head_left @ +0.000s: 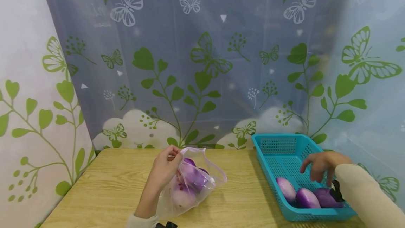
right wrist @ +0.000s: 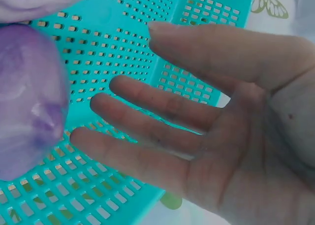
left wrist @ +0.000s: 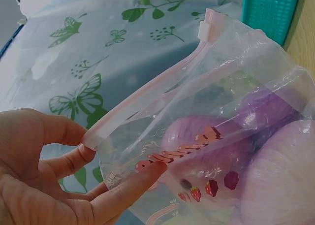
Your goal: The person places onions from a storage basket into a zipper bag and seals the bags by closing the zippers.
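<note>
My left hand (head_left: 166, 166) pinches one top corner of a clear zip bag (left wrist: 133, 107) between thumb and finger. Pink trim runs along the bag's mouth, with a white slider at the far end. Inside sit several purple-and-white onions (head_left: 183, 197), seen through the printed plastic. Over the blue-green basket (head_left: 265, 171) at the right hovers my right hand (head_left: 326, 164), fingers spread and holding nothing. Three onions (head_left: 307, 198) lie at the basket's near end, below that hand. In the right wrist view the fingertips are close to one onion (right wrist: 29, 102).
A wood-grain table (head_left: 91, 185) carries the bag and the basket. Behind it hangs a printed cloth (head_left: 177, 80) with leaves and butterflies, and similar sheets enclose both sides. A dark wrist strap (head_left: 336, 190) is on the right wrist.
</note>
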